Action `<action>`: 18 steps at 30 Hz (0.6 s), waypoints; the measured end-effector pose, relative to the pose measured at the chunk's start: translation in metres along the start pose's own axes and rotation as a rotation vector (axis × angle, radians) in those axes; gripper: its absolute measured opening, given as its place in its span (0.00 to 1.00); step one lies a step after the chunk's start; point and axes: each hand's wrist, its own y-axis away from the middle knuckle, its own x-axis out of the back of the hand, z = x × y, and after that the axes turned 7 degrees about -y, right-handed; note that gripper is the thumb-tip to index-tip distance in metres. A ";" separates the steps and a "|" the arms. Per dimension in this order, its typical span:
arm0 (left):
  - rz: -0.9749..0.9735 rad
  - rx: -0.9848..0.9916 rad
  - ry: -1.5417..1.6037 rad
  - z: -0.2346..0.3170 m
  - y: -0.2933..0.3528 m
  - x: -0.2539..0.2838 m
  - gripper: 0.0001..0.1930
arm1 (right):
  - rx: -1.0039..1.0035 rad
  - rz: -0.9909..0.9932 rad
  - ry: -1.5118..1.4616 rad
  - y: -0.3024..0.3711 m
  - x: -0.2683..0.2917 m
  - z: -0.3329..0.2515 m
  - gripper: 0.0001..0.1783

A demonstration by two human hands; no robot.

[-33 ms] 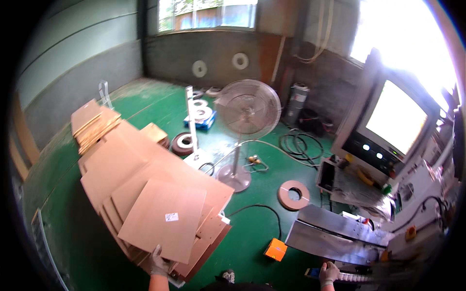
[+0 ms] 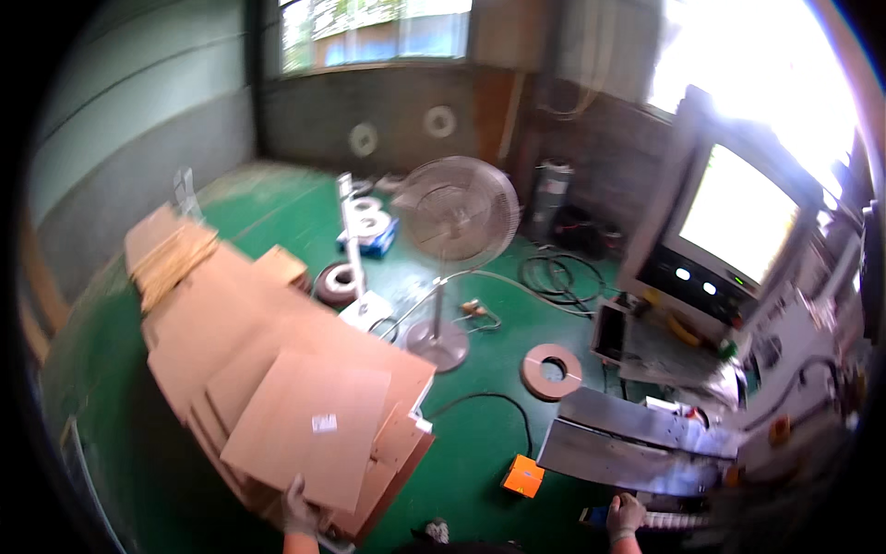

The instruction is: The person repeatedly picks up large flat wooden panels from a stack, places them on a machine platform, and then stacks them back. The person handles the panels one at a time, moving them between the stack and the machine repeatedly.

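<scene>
My left hand [image 2: 298,510], in a pale glove, grips the near edge of a flat brown board [image 2: 309,397]. Its thumb lies on top, and the other fingers are hidden beneath. A small white label [image 2: 324,423] is stuck on this board, which rests on a spread stack of similar brown panels [image 2: 249,309]. At the lower right, my right hand [image 2: 626,513] is closed at the near end of a machine's roller rail [image 2: 674,520]. Whatever its fingers hold, if anything, does not show.
A pedestal fan [image 2: 457,210] stands beyond the panels. Cables [image 2: 558,277], a roll of edge strip [image 2: 552,371] and an orange box [image 2: 523,475] lie on the green floor. Metal plates [image 2: 637,443] and a lit screen [image 2: 740,214] belong to the machine at right.
The view has turned slightly, so the room sits a little further left in it. Both hands stay at the same places, the left one still on the board's edge.
</scene>
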 end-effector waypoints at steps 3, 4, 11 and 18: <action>-0.041 0.161 -0.224 0.025 0.011 -0.070 0.28 | -0.102 -0.106 0.082 -0.008 0.004 -0.008 0.17; -0.073 0.204 -0.296 0.027 0.014 -0.090 0.28 | -0.139 -0.125 -0.011 -0.012 0.005 -0.011 0.20; -0.424 0.455 -0.749 0.005 -0.025 -0.198 0.29 | -0.481 -0.635 -1.645 -0.010 0.002 -0.105 0.33; -0.907 0.595 -1.090 -0.128 -0.095 -0.296 0.31 | -0.598 -0.392 -1.348 0.036 0.055 -0.073 0.30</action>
